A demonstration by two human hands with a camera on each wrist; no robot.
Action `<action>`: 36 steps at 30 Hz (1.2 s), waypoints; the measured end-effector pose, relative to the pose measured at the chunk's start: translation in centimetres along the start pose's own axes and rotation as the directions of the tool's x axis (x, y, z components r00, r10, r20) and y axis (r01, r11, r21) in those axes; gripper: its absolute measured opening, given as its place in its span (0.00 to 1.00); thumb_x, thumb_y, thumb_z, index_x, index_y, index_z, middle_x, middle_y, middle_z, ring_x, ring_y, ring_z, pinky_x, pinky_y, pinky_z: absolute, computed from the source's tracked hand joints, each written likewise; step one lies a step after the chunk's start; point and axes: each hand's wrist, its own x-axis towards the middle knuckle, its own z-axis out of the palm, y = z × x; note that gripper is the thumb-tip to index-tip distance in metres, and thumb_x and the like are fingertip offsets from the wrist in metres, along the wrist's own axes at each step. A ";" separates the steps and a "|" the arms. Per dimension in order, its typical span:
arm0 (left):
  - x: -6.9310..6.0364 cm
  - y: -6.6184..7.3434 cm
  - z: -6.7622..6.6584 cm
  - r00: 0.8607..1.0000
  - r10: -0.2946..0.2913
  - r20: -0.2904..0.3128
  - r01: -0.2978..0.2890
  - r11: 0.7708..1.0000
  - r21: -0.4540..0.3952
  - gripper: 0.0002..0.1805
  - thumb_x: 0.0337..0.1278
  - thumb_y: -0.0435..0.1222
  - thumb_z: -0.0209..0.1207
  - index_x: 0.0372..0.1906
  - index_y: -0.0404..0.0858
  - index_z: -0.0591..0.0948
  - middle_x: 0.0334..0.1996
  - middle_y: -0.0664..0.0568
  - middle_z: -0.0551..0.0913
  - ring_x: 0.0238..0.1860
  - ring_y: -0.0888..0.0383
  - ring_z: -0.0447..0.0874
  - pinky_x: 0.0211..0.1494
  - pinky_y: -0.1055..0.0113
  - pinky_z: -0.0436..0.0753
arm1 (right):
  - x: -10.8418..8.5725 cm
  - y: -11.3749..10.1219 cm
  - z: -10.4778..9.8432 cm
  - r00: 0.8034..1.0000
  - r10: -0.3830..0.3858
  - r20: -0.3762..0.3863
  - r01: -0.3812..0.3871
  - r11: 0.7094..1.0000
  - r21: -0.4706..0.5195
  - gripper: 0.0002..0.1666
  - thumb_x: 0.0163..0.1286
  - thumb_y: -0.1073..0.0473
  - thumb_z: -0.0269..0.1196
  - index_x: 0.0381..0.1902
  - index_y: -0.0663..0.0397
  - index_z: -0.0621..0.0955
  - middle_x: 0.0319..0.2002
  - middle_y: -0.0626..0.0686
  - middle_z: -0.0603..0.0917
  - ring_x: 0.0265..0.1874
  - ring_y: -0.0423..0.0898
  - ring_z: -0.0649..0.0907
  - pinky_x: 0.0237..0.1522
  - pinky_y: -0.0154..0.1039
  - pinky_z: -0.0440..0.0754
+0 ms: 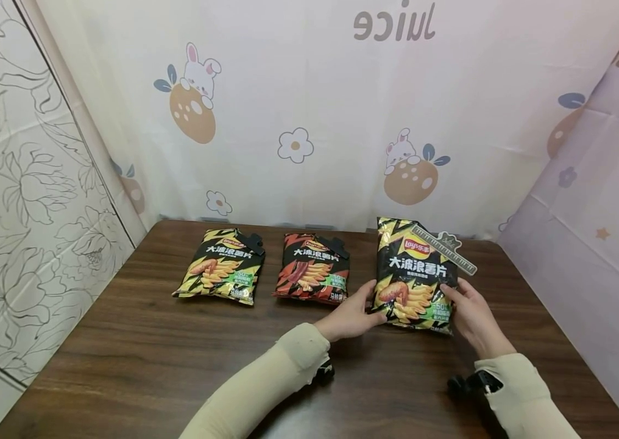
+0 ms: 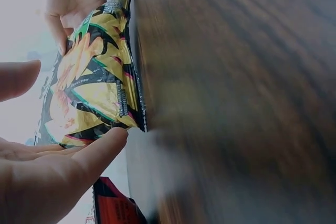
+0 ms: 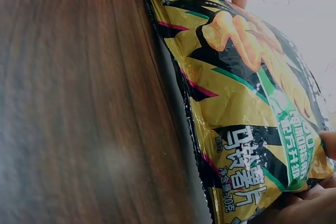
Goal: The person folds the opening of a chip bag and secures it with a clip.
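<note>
A yellow and black bag of potato chips (image 1: 410, 274) is tilted up off the table at the right, a pale ruler-like clip (image 1: 443, 249) across its upper right corner. My right hand (image 1: 474, 317) holds the lower right side, thumb on the front and fingers around the edge. Along the lower left side, my left hand (image 1: 349, 318) touches the bag with fairly straight fingers; its thumb (image 2: 18, 80) stands away from the bag in the left wrist view. The bag's bottom seam (image 3: 186, 111) runs close to the wood in the right wrist view.
A red chip bag (image 1: 312, 271) with a black clip (image 1: 337, 246) lies left of my left hand. Farther left is another yellow chip bag (image 1: 222, 268), with its own black clip (image 1: 251, 242). Behind the brown table (image 1: 139, 366) hangs a printed curtain (image 1: 331, 91).
</note>
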 end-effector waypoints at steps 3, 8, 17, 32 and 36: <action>0.2 0.1 0.1 1.000 -0.008 0.005 0.007 0.999 0.033 0.43 0.67 0.42 0.59 0.79 0.45 0.49 0.77 0.50 0.57 0.73 0.48 0.63 0.71 0.55 0.69 | 0.4 0.0 -0.2 1.000 0.017 -0.008 -0.017 1.000 0.019 0.19 0.74 0.49 0.56 0.59 0.35 0.67 0.40 0.28 0.75 0.41 0.27 0.76 0.43 0.26 0.78; 0.2 0.2 0.3 1.000 -0.022 0.008 0.021 0.998 0.057 0.42 0.66 0.42 0.59 0.79 0.46 0.50 0.77 0.50 0.57 0.73 0.47 0.64 0.71 0.55 0.69 | 1.3 0.0 -0.4 0.999 0.048 0.004 -0.049 0.996 0.070 0.25 0.75 0.51 0.55 0.66 0.40 0.63 0.38 0.30 0.77 0.39 0.28 0.78 0.42 0.28 0.79; 0.5 0.3 0.6 1.000 -0.012 -0.013 0.013 0.998 0.059 0.43 0.65 0.41 0.60 0.78 0.46 0.51 0.76 0.48 0.58 0.74 0.51 0.60 0.73 0.54 0.66 | 2.3 -0.3 -0.5 0.996 0.066 0.053 -0.070 0.994 0.087 0.35 0.77 0.53 0.52 0.75 0.48 0.52 0.37 0.32 0.77 0.37 0.29 0.80 0.41 0.30 0.81; 0.7 0.0 0.8 1.000 0.001 -0.002 -0.001 0.997 0.073 0.42 0.66 0.43 0.60 0.78 0.47 0.51 0.77 0.51 0.55 0.76 0.52 0.55 0.74 0.52 0.63 | 3.7 -0.3 -0.4 0.991 0.129 -0.021 -0.130 0.991 -0.031 0.45 0.77 0.48 0.51 0.79 0.54 0.43 0.55 0.49 0.70 0.34 0.30 0.79 0.39 0.33 0.83; 0.7 -0.1 1.0 1.000 0.005 -0.007 -0.004 0.997 0.075 0.42 0.66 0.43 0.60 0.78 0.48 0.52 0.77 0.51 0.55 0.76 0.53 0.55 0.74 0.52 0.63 | 3.8 -0.3 -0.5 0.992 0.128 -0.003 -0.128 0.991 -0.031 0.44 0.78 0.49 0.49 0.79 0.55 0.42 0.52 0.47 0.71 0.34 0.30 0.79 0.40 0.33 0.83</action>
